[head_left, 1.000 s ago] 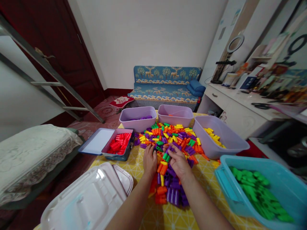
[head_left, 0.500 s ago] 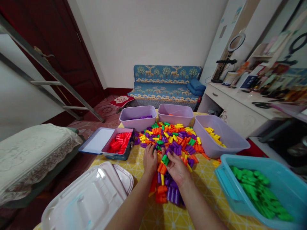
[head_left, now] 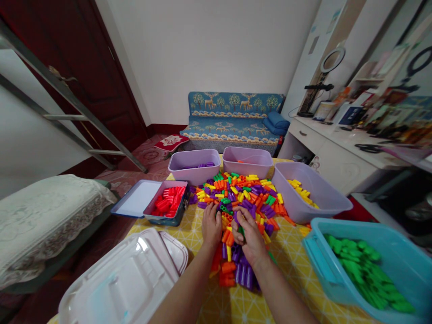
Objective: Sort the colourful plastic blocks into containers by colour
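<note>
A heap of small plastic tube-shaped building pieces (head_left: 238, 191) in orange, purple, yellow and green lies on the yellow patterned tablecloth (head_left: 290, 252). My left hand (head_left: 212, 225) rests at the heap's near left side, fingers loosely stretched out over the pieces. Just right of it, my right hand (head_left: 248, 231) is curled around a green piece (head_left: 240, 230), mostly hidden by the fingers. Another bit of green (head_left: 272, 257) shows beside my right wrist. Purple joined tubes (head_left: 243, 275) and orange ones (head_left: 227, 273) lie between my forearms.
Lilac bins stand behind the heap: one with purple pieces (head_left: 194, 173), one nearly bare (head_left: 248, 168), one with yellow pieces (head_left: 312, 211). A turquoise bin (head_left: 324, 263) of green pieces is at right. Left are an open box (head_left: 165, 220) of red pieces and white lids (head_left: 124, 279).
My right hand has turned and its fingers have closed further, covering the green piece that showed at the fingertips. A bit of green now appears by the right wrist. My left hand stays almost still.
</note>
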`<act>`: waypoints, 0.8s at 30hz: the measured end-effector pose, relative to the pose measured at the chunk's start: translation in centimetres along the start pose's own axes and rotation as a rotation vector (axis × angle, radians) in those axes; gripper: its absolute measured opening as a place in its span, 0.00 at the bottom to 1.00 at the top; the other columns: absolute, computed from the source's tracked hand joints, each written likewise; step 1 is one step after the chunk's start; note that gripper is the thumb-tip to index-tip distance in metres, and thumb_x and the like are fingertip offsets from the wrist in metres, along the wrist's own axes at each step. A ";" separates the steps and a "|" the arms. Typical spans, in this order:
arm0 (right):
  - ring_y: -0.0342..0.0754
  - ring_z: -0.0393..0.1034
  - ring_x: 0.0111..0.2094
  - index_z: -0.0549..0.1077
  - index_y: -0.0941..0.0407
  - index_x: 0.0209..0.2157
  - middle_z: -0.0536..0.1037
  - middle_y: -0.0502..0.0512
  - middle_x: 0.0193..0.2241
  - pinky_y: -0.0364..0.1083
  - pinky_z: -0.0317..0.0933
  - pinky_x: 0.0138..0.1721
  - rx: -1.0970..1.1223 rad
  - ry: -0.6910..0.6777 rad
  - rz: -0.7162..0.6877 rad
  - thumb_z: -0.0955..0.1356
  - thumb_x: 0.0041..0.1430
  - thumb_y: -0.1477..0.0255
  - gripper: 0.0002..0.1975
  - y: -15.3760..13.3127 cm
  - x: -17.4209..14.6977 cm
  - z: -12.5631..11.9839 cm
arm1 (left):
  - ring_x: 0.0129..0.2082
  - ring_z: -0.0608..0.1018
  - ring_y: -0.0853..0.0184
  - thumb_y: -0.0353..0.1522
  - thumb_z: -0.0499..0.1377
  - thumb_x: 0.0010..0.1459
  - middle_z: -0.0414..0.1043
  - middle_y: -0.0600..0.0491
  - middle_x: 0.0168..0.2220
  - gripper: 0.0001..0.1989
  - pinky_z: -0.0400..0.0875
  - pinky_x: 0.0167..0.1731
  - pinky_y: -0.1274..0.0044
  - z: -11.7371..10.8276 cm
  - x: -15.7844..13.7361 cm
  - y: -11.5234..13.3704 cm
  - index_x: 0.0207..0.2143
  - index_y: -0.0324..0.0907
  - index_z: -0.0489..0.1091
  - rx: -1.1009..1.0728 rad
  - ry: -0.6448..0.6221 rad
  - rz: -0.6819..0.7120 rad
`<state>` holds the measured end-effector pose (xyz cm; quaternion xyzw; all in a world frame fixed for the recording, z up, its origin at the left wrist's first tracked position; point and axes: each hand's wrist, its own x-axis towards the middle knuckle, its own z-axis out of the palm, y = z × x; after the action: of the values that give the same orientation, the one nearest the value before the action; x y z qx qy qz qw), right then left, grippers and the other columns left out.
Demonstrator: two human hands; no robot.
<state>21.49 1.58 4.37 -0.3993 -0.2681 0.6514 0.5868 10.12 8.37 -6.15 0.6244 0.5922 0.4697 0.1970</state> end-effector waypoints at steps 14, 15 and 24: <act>0.33 0.50 0.13 0.68 0.54 0.36 0.68 0.40 0.19 0.35 0.45 0.14 -0.003 0.080 0.039 0.77 0.41 0.54 0.26 0.3 0.0 -0.2 | 0.61 0.67 0.59 0.33 0.50 0.62 0.68 0.44 0.58 0.19 0.60 0.63 0.62 -0.1 0.0 0.0 0.51 0.41 0.72 0.004 -0.005 0.001; 0.33 0.47 0.12 0.67 0.53 0.37 0.66 0.39 0.17 0.35 0.42 0.13 -0.015 0.083 0.041 0.76 0.42 0.52 0.26 0.4 0.1 -0.2 | 0.61 0.67 0.59 0.32 0.50 0.62 0.68 0.44 0.58 0.19 0.60 0.63 0.62 -0.1 0.0 0.0 0.52 0.40 0.72 0.005 -0.005 0.003; 0.40 0.65 0.20 0.71 0.54 0.36 0.72 0.45 0.20 0.39 0.59 0.22 -0.292 0.213 -0.176 0.71 0.50 0.50 0.22 0.5 1.7 -1.6 | 0.61 0.67 0.58 0.33 0.50 0.63 0.68 0.43 0.59 0.19 0.60 0.63 0.61 0.0 0.0 0.0 0.52 0.40 0.72 0.023 -0.008 0.000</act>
<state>22.56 2.93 2.76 -0.5218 -0.3300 0.5060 0.6024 10.15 8.35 -6.16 0.6286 0.5967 0.4604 0.1919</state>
